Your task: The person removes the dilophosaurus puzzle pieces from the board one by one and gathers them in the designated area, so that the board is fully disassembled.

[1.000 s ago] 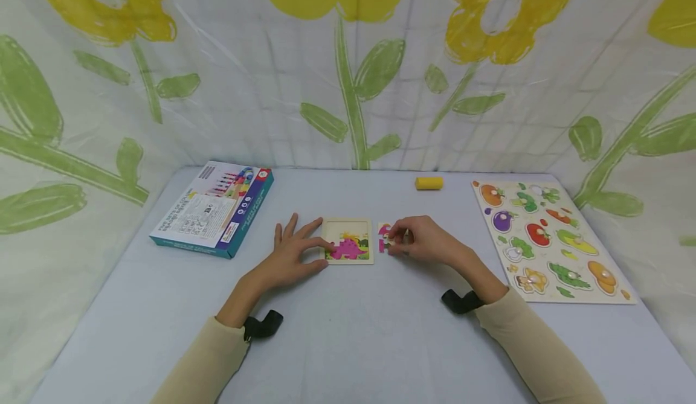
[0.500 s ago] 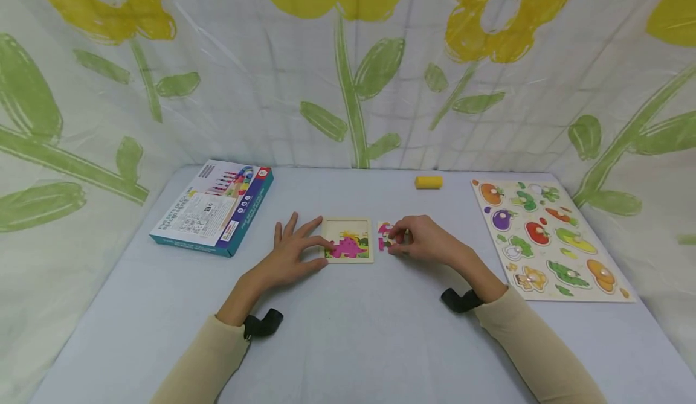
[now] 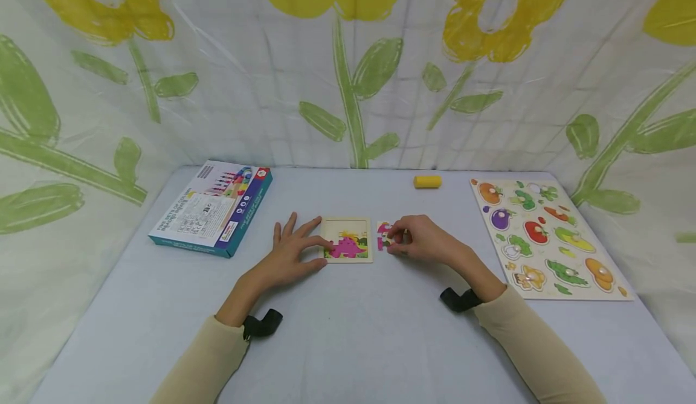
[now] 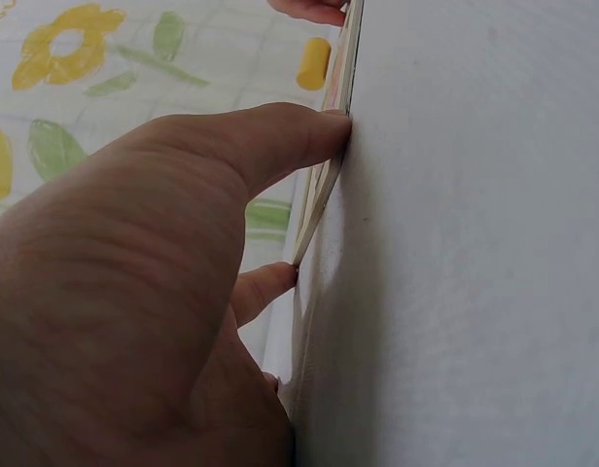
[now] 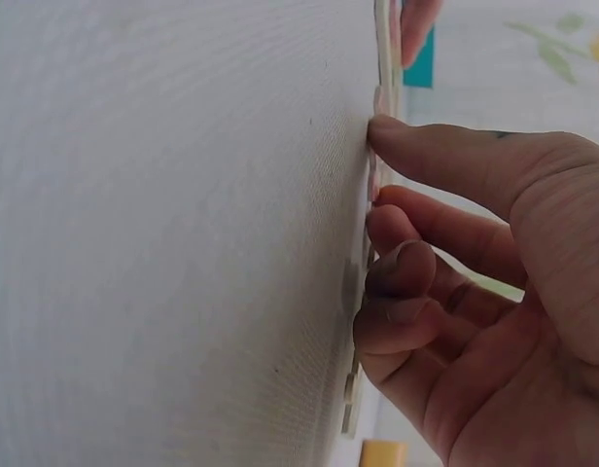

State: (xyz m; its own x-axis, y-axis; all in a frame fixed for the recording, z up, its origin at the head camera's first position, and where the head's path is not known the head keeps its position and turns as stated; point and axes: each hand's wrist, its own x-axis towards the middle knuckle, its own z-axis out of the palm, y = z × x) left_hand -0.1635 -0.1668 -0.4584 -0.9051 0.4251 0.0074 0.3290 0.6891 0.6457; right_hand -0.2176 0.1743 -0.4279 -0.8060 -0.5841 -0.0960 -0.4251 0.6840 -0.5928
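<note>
A small square wooden puzzle tray [image 3: 333, 226] lies on the table, with part of a pink dinosaur picture [image 3: 347, 248] in its lower half. My left hand [image 3: 288, 262] rests at the tray's left side, fingers spread, index fingertip on the picture. In the left wrist view, thumb and another fingertip touch the tray's edge [image 4: 324, 185]. Just right of the tray, my right hand [image 3: 426, 241] pinches pink-and-white puzzle pieces [image 3: 382, 235] between thumb and index finger. The hand partly hides them; another flat piece [image 5: 351, 409] shows below the fingers in the right wrist view.
A white and teal box [image 3: 212, 208] lies at the back left. Near the table's back edge is a yellow cylinder [image 3: 427, 182]. A vegetable peg-puzzle board [image 3: 549, 241] lies on the right. A flower-printed curtain [image 3: 239, 120] hangs behind the table.
</note>
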